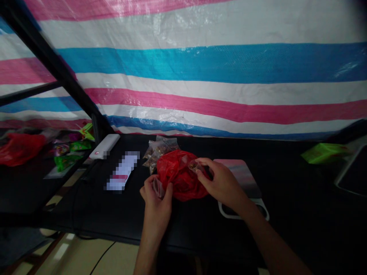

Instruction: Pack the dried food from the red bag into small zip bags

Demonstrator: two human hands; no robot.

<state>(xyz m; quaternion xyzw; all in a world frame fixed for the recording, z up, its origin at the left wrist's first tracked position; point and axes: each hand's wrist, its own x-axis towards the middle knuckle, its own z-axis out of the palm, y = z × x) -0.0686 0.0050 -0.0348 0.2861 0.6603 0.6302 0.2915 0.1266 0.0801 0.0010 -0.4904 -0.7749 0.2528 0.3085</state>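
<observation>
A crumpled red plastic bag (183, 183) lies on the black tabletop between my hands. At its left edge my left hand (157, 194) pinches a small clear plastic bag (158, 187) with its mouth spread. Over the red bag's right side, my right hand (220, 181) grips a small clear cup (194, 165) with some brownish bits in it. Behind the red bag lie several clear plastic packets (156, 152) filled with brown bits. Beneath my right hand and wrist is a kitchen scale (246, 175) with a silver plate; its display is partly hidden.
A phone (123, 172) with a lit screen and a white power bank (105, 146) lie to the left. Farther left are another red bag (21, 149) and green packets (69, 160). A black metal post (99, 122) rises at the back left, before a striped tarp (200, 65).
</observation>
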